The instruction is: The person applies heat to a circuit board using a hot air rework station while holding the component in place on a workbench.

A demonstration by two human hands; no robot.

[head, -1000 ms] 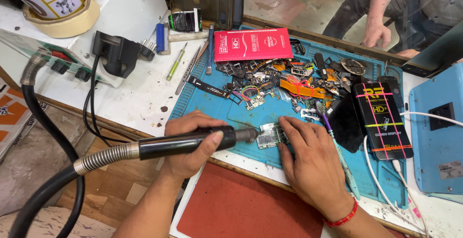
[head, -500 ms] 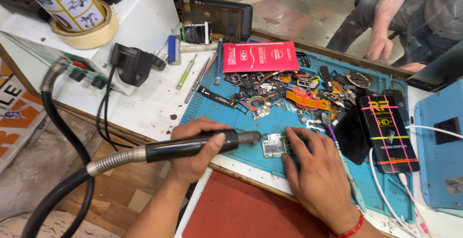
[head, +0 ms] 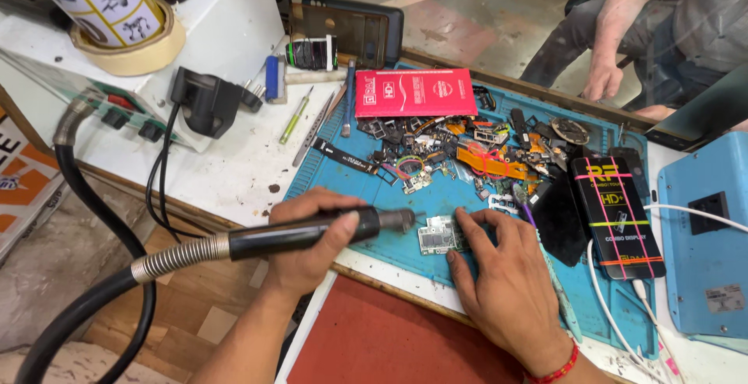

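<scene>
Two hands work at the near edge of the blue mat (head: 615, 306). The left hand (head: 312, 236) is wrapped around a black rotary tool (head: 312, 232), fingers curled shut on its barrel, thumb lying along the top. The tool's long axis runs nearly level, left to right across the mat's front edge, with its tip pointing right toward a small circuit board (head: 435, 236). Behind the hand, a ribbed metal sleeve and a thick black hose (head: 86, 306) trail off to the left of the mat.

The circuit board lies flat on the mat, close to the front edge, just right of the tool's tip; whether the tip touches it cannot be told. The right hand (head: 506, 283) rests palm down, fingers slightly spread, the fingertips (head: 460, 216) pressing on the board's right end. A red thread band (head: 555, 368) circles that wrist.

Beyond the board, a heap of loose phone parts (head: 460, 154) covers the middle of the mat. A red flat box (head: 414, 93) lies at the mat's far edge, and a black phone-screen pack (head: 615, 213) sits on the mat's right side.
</scene>
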